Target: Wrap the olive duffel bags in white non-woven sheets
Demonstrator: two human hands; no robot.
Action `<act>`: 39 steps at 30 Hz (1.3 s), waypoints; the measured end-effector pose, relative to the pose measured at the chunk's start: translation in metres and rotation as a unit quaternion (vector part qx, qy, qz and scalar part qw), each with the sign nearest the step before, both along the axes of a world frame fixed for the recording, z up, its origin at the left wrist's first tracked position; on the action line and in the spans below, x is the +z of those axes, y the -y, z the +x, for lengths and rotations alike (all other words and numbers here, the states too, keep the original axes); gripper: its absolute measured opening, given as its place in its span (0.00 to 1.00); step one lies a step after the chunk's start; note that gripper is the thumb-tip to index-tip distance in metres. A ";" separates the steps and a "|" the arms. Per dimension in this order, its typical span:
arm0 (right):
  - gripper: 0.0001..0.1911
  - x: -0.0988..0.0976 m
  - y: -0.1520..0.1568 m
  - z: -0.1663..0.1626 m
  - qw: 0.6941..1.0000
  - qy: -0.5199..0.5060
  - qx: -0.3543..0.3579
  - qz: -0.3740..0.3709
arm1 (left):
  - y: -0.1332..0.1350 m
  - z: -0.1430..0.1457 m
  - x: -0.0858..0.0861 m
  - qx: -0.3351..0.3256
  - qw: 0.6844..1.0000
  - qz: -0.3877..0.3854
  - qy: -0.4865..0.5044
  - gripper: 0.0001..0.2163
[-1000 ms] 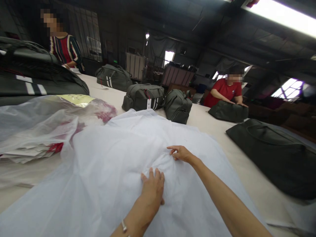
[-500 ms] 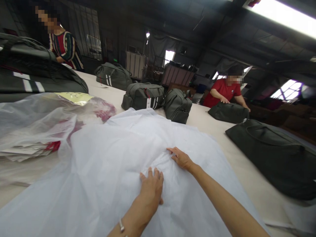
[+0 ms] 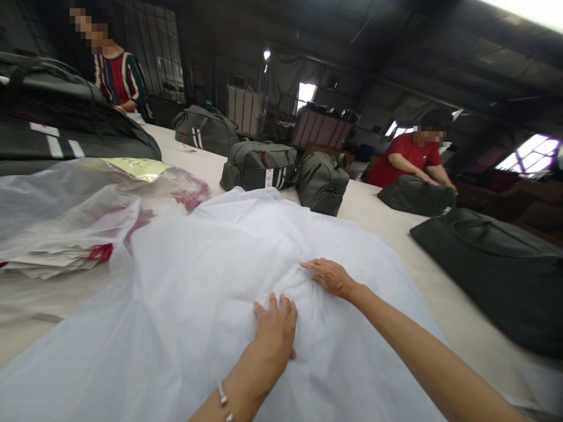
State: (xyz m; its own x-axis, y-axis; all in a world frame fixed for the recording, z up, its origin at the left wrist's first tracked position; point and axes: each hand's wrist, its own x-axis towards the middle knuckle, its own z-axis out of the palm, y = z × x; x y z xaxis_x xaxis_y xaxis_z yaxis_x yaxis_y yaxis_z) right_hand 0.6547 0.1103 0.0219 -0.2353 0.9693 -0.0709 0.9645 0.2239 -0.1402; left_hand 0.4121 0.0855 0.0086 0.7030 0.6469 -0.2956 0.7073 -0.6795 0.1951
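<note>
Right hand (image 3: 331,278) now flatter, left hand (image 3: 277,328) splayed, white sheeting (image 3: 197,293)

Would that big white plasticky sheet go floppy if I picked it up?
The white sheet would probably flop, since it wrinkles between the bare left hand and bare right hand. It's likely light for its size, as its edges look thin.

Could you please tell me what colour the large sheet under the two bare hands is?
The sheet is white with a faint bluish tint, seen in the head view.
</note>
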 end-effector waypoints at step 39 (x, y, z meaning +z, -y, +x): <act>0.30 0.018 -0.013 0.028 0.983 0.016 0.170 0.064 | -0.056 0.064 -0.018 -0.051 0.981 0.089 0.162 0.20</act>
